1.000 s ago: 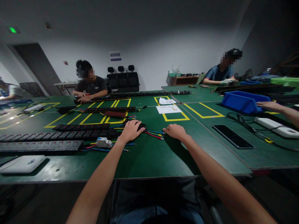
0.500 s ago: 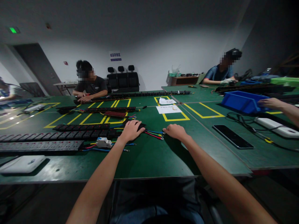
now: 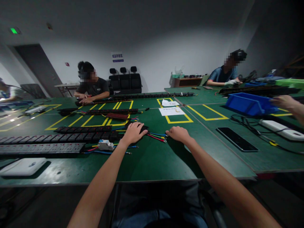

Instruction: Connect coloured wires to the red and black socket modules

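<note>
My left hand is closed over the black end of a long power strip, its fingers wrapped on the far side and hiding part of it. Out of that end come blue, yellow, green and red wires with ring terminals, pointing right. At their tips is my right hand, fingers curled in a pinch at the blue wire's terminal. Nearer to me lies a grey power strip, with a white circuit breaker on its wires.
A dark phone and a white device with black cables lie on the right. Behind them stands a blue bin, with a co-worker's hand beside it. White paper lies ahead; a white box sits front left.
The co-worker's hand at the right has moved off the blue bin's edge, to the right and slightly up. My own hands and the power strip stay where they were.
</note>
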Available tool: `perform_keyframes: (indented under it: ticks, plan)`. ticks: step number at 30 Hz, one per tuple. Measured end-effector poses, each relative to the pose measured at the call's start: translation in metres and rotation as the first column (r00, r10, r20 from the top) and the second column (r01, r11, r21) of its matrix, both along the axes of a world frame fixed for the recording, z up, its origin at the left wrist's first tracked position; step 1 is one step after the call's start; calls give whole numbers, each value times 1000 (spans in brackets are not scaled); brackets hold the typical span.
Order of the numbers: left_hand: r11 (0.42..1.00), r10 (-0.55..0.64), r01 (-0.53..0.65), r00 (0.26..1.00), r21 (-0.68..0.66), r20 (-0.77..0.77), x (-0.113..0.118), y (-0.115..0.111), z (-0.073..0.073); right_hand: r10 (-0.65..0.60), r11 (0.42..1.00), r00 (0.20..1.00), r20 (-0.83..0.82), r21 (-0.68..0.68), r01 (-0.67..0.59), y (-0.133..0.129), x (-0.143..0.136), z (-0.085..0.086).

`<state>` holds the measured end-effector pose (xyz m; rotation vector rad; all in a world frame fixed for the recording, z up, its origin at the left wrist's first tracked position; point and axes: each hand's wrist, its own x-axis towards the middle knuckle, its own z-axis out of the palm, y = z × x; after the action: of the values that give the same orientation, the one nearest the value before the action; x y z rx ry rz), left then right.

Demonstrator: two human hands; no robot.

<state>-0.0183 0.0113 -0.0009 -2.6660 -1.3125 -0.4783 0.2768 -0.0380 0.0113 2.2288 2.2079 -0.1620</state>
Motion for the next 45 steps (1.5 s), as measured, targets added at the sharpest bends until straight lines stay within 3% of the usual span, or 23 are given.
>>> perform_keyframes:
  ticks: [45]
  plan:
    - [999, 19, -18, 1000, -30, 11, 1, -4, 1, 6, 1000, 1000, -10, -27, -6, 1, 2, -2]
